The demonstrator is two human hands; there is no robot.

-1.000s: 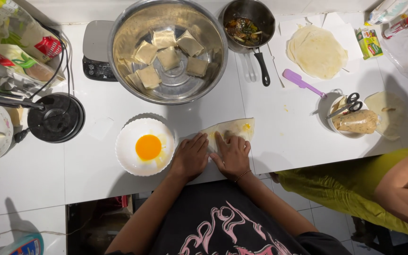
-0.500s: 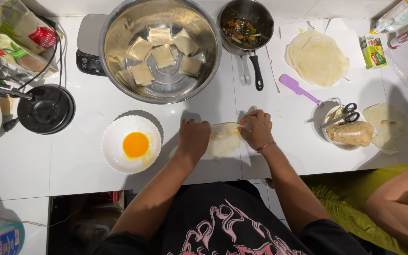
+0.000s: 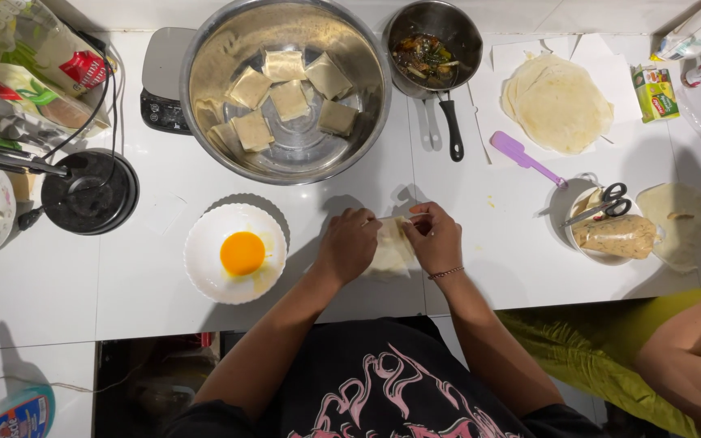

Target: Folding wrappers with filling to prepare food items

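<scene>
- Left hand (image 3: 349, 243) and right hand (image 3: 434, 237) both rest on a pale, thin folded pastry wrapper (image 3: 391, 247) lying on the white tiled counter (image 3: 148, 316), directly in front of the person.
- Grip: fingers of both hands are curled and pinched together on the wrapper's upper edges, palms down; the wrapper lies between the two hands.
- Both forearms come up from the bottom edge and converge on the wrapper; a thin bracelet (image 3: 446, 273) sits on the right wrist.
- Wrapper: cream-coloured, mostly covered by the hands, only a narrow middle strip shows.
- Change from half a second ago: the hands have drawn closer together and the visible wrapper is narrower than the wide sheet seen then.
- Just left of the hands: a white fluted dish holding an orange egg yolk (image 3: 235, 253).
- Above: a large steel bowl (image 3: 204, 49) holding square folded parcels (image 3: 289, 99).
- Right: a white bowl with scissors (image 3: 606, 203), a purple spatula (image 3: 524, 157), and a stack of round flat wrappers (image 3: 560, 103).
</scene>
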